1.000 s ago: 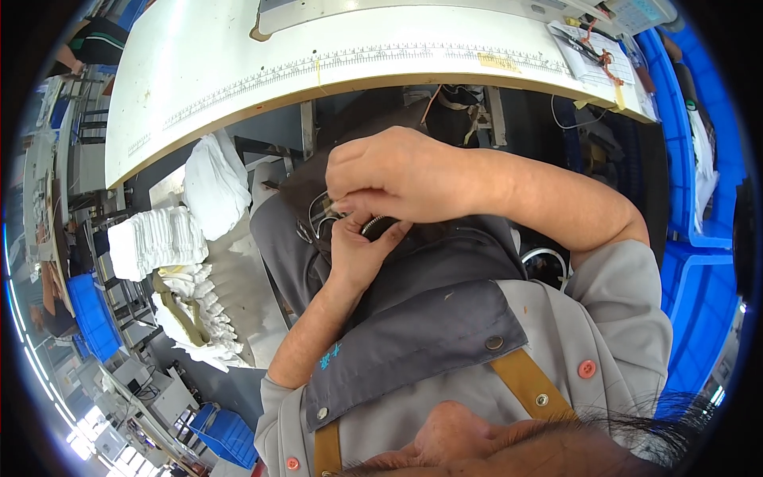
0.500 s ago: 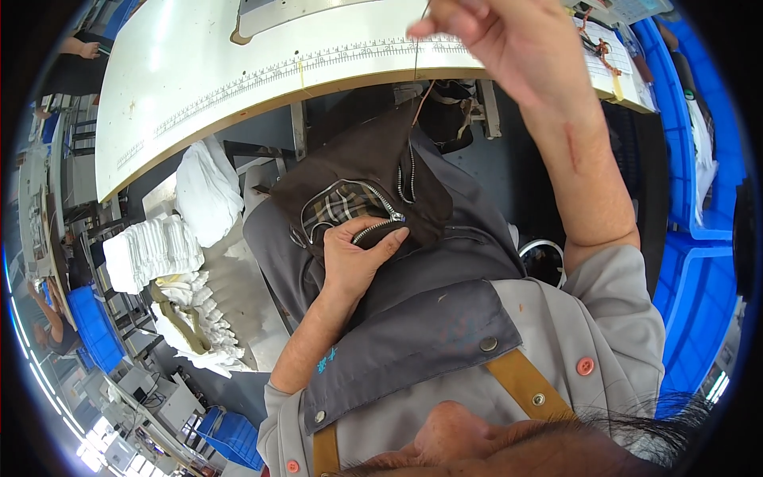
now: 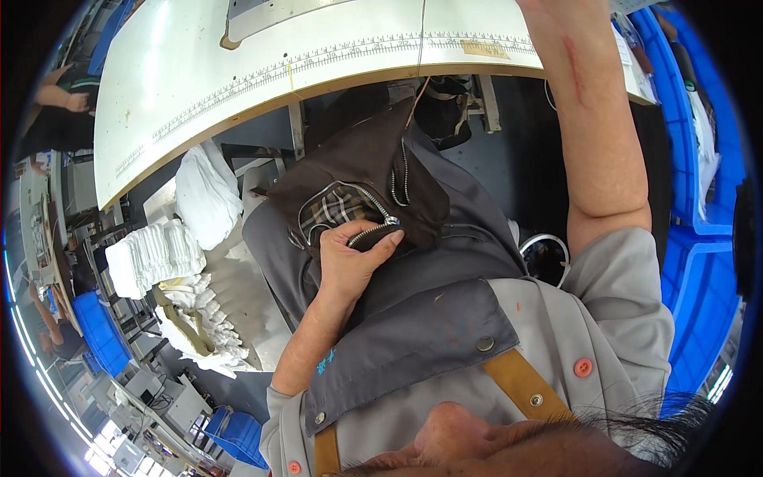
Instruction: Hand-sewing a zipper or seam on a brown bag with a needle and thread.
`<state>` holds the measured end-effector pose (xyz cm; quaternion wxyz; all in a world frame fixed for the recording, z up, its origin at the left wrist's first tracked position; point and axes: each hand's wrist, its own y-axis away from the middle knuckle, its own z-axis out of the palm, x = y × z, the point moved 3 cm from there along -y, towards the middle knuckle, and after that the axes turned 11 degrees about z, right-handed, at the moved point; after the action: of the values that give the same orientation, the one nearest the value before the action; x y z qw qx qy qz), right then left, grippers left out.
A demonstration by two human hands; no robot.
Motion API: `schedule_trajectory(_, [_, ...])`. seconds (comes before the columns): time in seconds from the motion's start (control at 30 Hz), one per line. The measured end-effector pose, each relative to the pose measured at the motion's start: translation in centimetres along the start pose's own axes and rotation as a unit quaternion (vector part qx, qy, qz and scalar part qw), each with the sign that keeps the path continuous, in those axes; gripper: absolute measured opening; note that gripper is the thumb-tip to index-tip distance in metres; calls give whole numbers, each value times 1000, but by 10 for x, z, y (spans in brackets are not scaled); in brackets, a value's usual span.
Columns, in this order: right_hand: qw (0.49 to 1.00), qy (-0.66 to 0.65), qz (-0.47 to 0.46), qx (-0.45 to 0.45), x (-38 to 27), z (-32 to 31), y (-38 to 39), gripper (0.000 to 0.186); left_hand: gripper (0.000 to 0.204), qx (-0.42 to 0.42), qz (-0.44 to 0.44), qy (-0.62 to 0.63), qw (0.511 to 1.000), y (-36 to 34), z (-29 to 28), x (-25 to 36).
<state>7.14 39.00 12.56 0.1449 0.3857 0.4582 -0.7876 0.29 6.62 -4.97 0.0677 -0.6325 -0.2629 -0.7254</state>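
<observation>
A dark brown cloth piece [image 3: 362,151] lies across the person's lap [image 3: 274,238], below the front edge of a white table [image 3: 183,79]; its curved metal zipper [image 3: 369,194] gapes over a plaid lining [image 3: 342,207], with the silver slider [image 3: 392,221] at the right end of the opening; another run of metal teeth shows farther right. The left hand [image 3: 346,264] is closed on the near side of that opening, thumb and fingers pinching the zippered edge, the thumb's tip just beneath the slider; most of the cloth spreads beyond this hand, away from the body. The right hand [image 3: 550,9] is well apart from the cloth, cut off at the upper border, so I cannot tell whether it grips anything; a thin thread [image 3: 422,48] crosses the table's front edge near the cloth's far tip, its upper end out of view. Leftward sit stacked white pieces [image 3: 155,256]; blue bins [image 3: 695,310] stand at right.
</observation>
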Motion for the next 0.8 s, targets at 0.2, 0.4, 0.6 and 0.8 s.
schedule_trajectory(0.2, [894, -359, 230, 140, 29, 13, 27, 20, 11, 14, -8, 17, 1000, 3, -5, -6])
schedule_trajectory(0.4, [898, 191, 349, -189, 8, 50, 121, 15, 13, 2, 2, 35, 999, 1, -6, -5])
schedule_trajectory(0.6, [827, 364, 295, -311, 21, 70, 202, 14, 12, -17, -7, 56, 998, -2, -4, -4])
schedule_trajectory(0.8, [841, 391, 270, -260, 27, 75, 214, 10, 11, -15, -15, 71, 997, -1, -3, -2])
